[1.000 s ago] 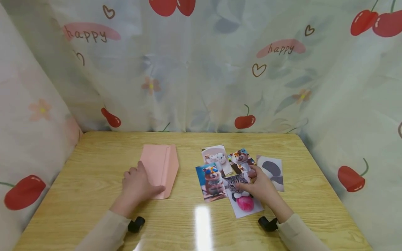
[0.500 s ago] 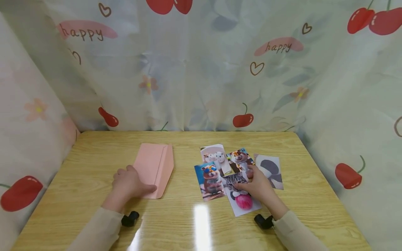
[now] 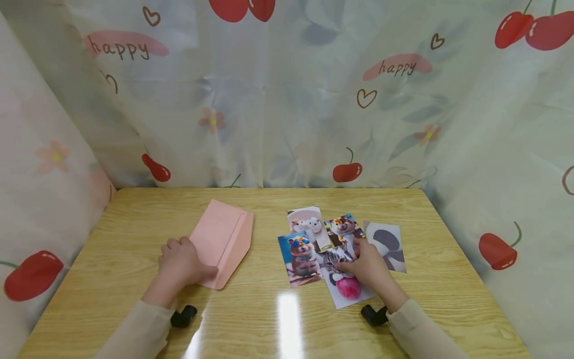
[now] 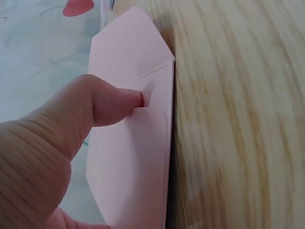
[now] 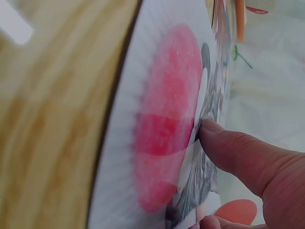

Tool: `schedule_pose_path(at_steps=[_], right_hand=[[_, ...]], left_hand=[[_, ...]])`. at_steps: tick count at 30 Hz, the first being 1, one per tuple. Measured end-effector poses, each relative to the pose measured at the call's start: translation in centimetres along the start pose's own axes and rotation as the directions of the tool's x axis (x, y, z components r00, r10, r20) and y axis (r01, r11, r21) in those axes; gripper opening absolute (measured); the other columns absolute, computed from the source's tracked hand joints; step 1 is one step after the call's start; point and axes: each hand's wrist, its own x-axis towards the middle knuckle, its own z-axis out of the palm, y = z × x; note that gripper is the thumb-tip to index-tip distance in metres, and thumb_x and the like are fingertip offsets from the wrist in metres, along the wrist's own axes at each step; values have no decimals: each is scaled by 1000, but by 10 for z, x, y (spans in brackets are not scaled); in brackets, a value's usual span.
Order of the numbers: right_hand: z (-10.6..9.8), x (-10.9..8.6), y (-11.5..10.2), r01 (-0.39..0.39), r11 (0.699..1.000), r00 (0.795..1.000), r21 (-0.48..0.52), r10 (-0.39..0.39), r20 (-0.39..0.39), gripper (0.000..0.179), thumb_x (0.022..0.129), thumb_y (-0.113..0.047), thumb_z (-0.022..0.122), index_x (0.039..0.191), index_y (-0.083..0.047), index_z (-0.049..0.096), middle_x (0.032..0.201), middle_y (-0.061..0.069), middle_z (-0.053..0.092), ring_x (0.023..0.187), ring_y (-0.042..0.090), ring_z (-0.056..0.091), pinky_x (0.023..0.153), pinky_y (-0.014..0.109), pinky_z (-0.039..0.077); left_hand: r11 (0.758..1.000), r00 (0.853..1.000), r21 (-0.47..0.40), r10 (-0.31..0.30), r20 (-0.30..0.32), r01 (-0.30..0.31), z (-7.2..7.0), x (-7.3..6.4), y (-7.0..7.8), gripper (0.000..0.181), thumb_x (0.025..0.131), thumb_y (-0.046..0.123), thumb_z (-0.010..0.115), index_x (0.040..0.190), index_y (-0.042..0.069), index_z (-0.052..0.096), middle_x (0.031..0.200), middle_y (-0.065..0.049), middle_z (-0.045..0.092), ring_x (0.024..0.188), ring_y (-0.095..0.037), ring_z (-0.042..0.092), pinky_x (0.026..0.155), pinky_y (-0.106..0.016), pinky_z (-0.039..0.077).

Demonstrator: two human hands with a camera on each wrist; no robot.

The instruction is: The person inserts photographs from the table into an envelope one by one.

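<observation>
A pink envelope [image 3: 221, 232] lies slanted on the table's left half, its flap unfolded toward the right. My left hand [image 3: 179, 263] grips its lower left part. In the left wrist view, the thumb [image 4: 116, 106] has its tip tucked at the envelope's pocket edge; the other fingers are mostly hidden. My right hand [image 3: 369, 264] rests on a photo of a striped cat with a pink ball [image 3: 347, 290]. Its thumb [image 5: 233, 148] touches the picture's surface, while the remaining fingers reach toward the photo's upper right edge, partly out of sight.
Several other photos lie around the cat one: a hamster in sunglasses [image 3: 301, 259], two white hamsters [image 3: 307, 222], a brown hamster [image 3: 344, 229] and a grey-and-white print [image 3: 389, 244]. A patterned curtain [image 3: 264, 99] encloses the wooden table [image 3: 264, 329] at the back and sides.
The envelope first shifted left with my left hand, then turned clockwise, its top end swinging right. My right hand and the photos have stayed nearly in place; the head view shifted slightly.
</observation>
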Motion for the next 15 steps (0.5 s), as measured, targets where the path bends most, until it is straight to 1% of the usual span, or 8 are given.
schedule_pose_path(at_steps=[4, 5, 8, 11, 13, 15], right_hand=[[0, -1, -1, 11, 1000, 1000, -17, -12, -16, 84, 72, -37, 85, 132, 7, 46, 120, 22, 54, 105, 32, 54, 88, 50, 45], [0, -1, -2, 12, 1000, 1000, -12, -12, -17, 80, 73, -35, 85, 130, 6, 48, 118, 21, 54, 102, 30, 54, 87, 49, 45], [-3, 0, -1, 18, 1000, 1000, 18, -18, -13, 60, 77, -26, 82, 122, 3, 54, 109, 15, 58, 96, 26, 56, 83, 44, 47], [-9, 1, 1, 30, 998, 1000, 54, -30, 5, 37, 83, -16, 76, 112, 0, 59, 95, 9, 62, 85, 21, 59, 74, 38, 49], [-13, 2, 2, 30, 997, 999, 76, -31, 23, 29, 85, -14, 72, 109, -1, 61, 89, 6, 63, 81, 19, 59, 70, 36, 49], [-16, 2, 3, 23, 993, 999, 113, -29, 46, 27, 87, -12, 70, 109, 0, 61, 88, 6, 63, 79, 19, 60, 67, 34, 49]], left_hand=[[1000, 999, -4, 26, -29, -26, 0, -3, 1, 100, 62, 53, 81, 114, -20, 38, 102, -36, 38, 96, -49, 39, 79, -57, 37], [999, 999, -3, 33, -36, -34, 0, -4, 2, 100, 62, 53, 82, 115, -20, 38, 104, -36, 38, 97, -49, 39, 80, -57, 37], [998, 996, -10, 54, -66, -55, 1, -7, 4, 101, 62, 51, 83, 118, -20, 37, 109, -36, 38, 100, -49, 38, 81, -59, 37], [997, 993, -23, 73, -98, -75, 2, -9, 6, 102, 62, 51, 84, 119, -19, 37, 112, -36, 37, 101, -48, 37, 81, -59, 36], [996, 989, -32, 85, -120, -89, 2, -11, 6, 102, 61, 50, 84, 120, -18, 37, 112, -35, 36, 101, -48, 36, 80, -59, 36], [994, 986, -40, 97, -139, -103, 2, -12, 6, 102, 61, 50, 84, 120, -18, 36, 112, -35, 36, 102, -48, 35, 80, -59, 36]])
